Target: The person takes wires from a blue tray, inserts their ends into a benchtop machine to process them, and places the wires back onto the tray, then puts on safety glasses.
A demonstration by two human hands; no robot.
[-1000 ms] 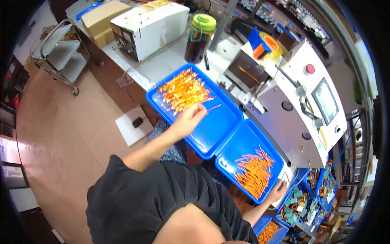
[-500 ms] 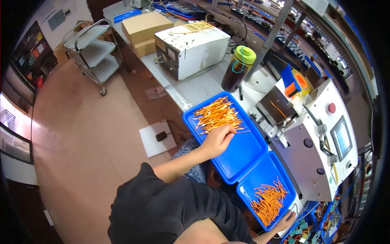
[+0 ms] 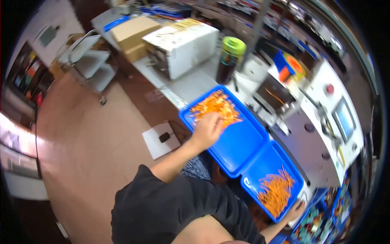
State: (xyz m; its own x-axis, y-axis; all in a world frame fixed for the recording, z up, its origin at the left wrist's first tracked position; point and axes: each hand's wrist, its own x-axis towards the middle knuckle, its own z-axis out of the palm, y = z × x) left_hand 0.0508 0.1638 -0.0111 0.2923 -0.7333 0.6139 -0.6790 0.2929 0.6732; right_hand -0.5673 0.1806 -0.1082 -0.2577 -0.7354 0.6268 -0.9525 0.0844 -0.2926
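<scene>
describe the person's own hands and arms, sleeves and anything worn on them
Both the left hand and the right hand are bare, with no glove or watch showing. The black top has loose, plain sleeves that leave the forearms uncovered. The picture is too blurred to tell about rings.

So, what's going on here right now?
The person's left hand is at a shiny heap of orange strands in the larger blue tray; blur hides whether it grips any. The right hand is by the outer corner of the smaller blue tray, which holds a second heap. Both trays lie beside a white machine.
</scene>
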